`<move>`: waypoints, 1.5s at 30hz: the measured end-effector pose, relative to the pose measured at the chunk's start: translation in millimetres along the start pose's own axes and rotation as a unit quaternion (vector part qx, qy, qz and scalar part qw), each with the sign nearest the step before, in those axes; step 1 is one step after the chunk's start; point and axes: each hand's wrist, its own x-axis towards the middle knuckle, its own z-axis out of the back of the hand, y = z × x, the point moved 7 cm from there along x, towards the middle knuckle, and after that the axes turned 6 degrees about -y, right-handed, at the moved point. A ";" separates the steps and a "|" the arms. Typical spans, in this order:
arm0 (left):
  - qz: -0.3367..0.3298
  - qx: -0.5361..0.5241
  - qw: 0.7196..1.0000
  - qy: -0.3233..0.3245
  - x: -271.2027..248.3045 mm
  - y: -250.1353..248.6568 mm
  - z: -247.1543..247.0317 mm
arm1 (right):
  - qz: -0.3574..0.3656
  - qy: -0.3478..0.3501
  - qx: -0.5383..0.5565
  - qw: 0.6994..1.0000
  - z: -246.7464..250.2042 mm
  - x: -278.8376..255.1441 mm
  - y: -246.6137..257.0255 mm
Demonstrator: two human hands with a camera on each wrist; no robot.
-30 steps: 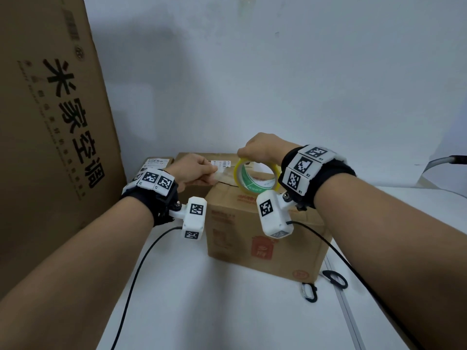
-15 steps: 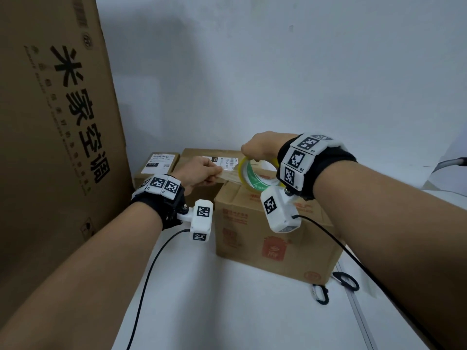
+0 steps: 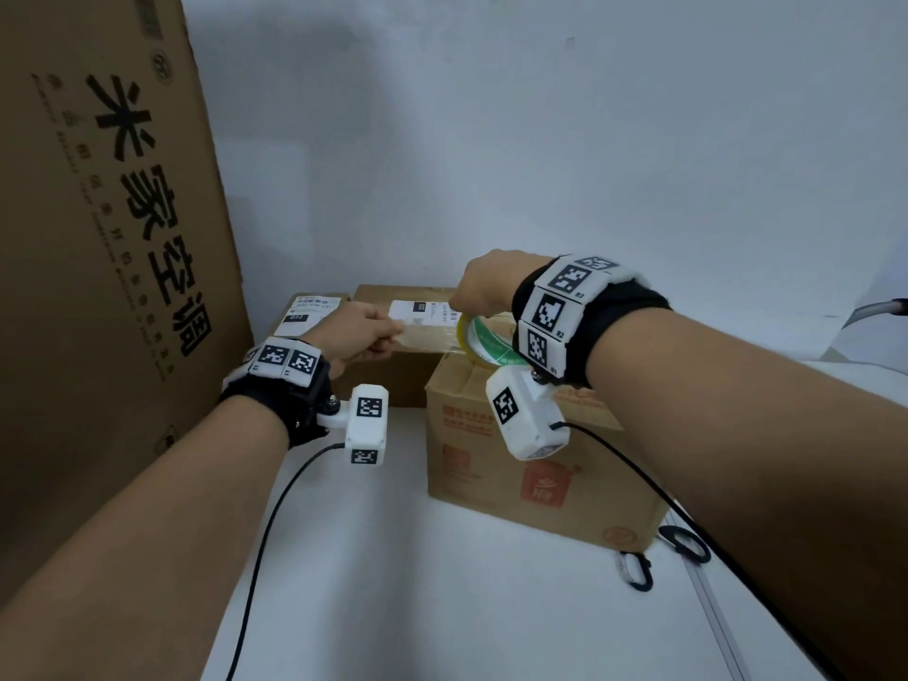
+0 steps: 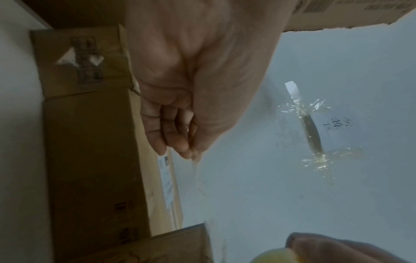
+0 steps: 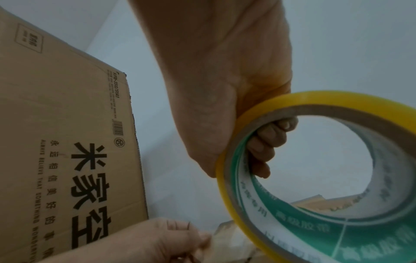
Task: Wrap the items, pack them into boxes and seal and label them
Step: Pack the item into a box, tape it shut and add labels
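A brown cardboard box [image 3: 516, 464] with red print stands on the white table. Above its top my right hand [image 3: 484, 294] grips a yellow-edged tape roll [image 3: 486, 344] with a green and white core; in the right wrist view my fingers hook through the tape roll [image 5: 315, 186]. My left hand [image 3: 366, 336] pinches the free end of the clear tape strip [image 3: 425, 339], stretched out to the left of the roll. In the left wrist view the left hand [image 4: 180, 124] has its fingers curled, with the strip's thin edge running down from them.
A tall printed carton [image 3: 98, 238] stands at the left. Two labelled boxes [image 3: 309, 314] [image 3: 422, 307] sit against the back wall. Carabiner clips [image 3: 683, 545] lie at the box's right corner. Cables trail from both wrist cameras across the white table [image 3: 393, 582].
My left hand has drawn the tape end further left from the roll, so a longer strip hangs between the hands. The right hand has stayed over the box.
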 end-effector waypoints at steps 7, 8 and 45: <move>0.044 -0.084 0.995 0.013 1.0 22.1 -18.5 | -0.012 -0.010 0.036 0.999 -3.4 9.0 -7.5; 0.052 -0.092 0.994 0.012 1.2 25.7 -19.7 | -0.014 -0.012 0.042 0.999 -4.0 10.6 -8.6; 0.081 -0.027 0.988 0.130 -50.4 16.9 -80.9 | -0.007 -0.039 0.058 0.998 -10.8 23.7 -18.8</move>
